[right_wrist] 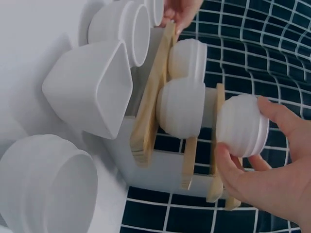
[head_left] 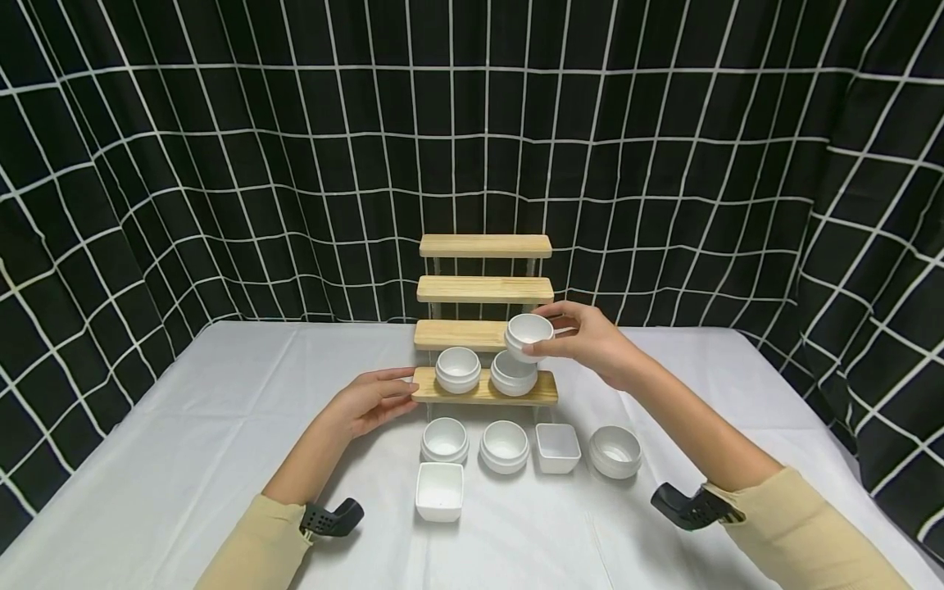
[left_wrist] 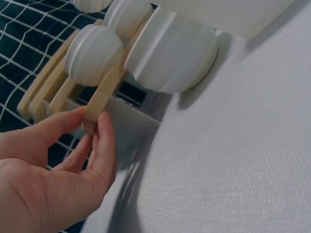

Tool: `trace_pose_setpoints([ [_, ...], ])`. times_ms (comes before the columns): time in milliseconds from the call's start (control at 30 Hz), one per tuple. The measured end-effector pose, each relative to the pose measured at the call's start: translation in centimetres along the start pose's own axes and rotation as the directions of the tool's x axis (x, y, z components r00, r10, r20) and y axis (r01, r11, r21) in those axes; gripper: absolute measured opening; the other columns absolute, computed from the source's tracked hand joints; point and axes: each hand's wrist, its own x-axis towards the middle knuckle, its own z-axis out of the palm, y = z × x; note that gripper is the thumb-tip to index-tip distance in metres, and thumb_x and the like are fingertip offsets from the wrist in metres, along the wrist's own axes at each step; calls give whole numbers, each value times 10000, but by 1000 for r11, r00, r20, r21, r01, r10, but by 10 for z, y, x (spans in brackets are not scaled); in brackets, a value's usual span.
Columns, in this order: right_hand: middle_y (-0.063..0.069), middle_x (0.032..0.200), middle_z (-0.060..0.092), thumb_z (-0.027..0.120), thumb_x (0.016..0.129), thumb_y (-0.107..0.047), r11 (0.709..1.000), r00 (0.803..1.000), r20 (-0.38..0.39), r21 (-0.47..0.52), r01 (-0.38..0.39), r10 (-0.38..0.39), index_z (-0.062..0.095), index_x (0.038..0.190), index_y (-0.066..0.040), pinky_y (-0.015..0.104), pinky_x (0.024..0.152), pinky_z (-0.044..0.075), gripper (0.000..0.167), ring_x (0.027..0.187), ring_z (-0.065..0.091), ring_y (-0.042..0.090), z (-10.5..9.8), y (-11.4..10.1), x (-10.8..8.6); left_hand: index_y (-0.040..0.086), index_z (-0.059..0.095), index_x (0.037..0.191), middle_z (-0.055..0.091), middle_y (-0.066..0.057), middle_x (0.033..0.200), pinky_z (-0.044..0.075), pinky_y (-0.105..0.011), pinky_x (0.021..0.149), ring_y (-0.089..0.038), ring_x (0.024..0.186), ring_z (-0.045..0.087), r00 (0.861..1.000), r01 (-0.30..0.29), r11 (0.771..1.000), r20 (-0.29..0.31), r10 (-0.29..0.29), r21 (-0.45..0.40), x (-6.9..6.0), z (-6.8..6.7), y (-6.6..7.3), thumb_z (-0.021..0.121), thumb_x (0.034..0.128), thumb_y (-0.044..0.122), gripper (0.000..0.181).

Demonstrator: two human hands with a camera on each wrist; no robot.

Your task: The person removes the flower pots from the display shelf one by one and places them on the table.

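Observation:
My right hand point(head_left: 586, 338) holds a white round bowl point(head_left: 528, 334) by its side, thumb on the near face and fingers behind. The bowl is upright, in front of the third wooden step from the top and above a round bowl point(head_left: 514, 380) on the lowest step. Another round bowl point(head_left: 458, 375) sits to its left on that step. My left hand point(head_left: 372, 401) pinches the left end of the lowest step point(head_left: 472, 398) of the tiered rack; the left wrist view shows thumb and fingers around the board end point(left_wrist: 99, 99).
On the white cloth before the rack stand three round bowls point(head_left: 445, 443) and two square bowls point(head_left: 440, 495), one square bowl nearest me. The two upper steps point(head_left: 485, 288) carry nothing. A black gridded curtain point(head_left: 354, 147) hangs behind the table.

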Motion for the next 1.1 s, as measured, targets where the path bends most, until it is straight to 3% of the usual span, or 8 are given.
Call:
trace_pose_setpoints([
  [433,195,1314,607,826,904,-134,999,1000,14,-29,14,-13,545,1464,18,441,1097,550,645,1138,652,271,3,1,-16,-91,433,1549,659,-205,1214,661,-222,859,-107,838,732,1000,-6,1000,2,6,-1,2,0,-1,595,1033,-66,542],
  [700,205,1323,627,829,904,-132,999,999,43,-2,33,-33,537,1465,17,459,1102,551,649,1125,676,252,7,3,-26,-94,436,1546,668,-183,1172,662,-220,851,-107,832,733,1000,-9,1000,4,9,-4,2,0,-2,593,1032,-68,537],
  [1100,174,1265,650,836,874,-94,997,995,69,31,66,-68,562,1422,52,293,948,611,630,1067,684,224,15,11,-36,-90,436,1548,683,-131,1070,665,-212,827,-101,805,736,1000,-6,1000,5,6,-15,2,-1,-1,600,1026,-72,548],
])
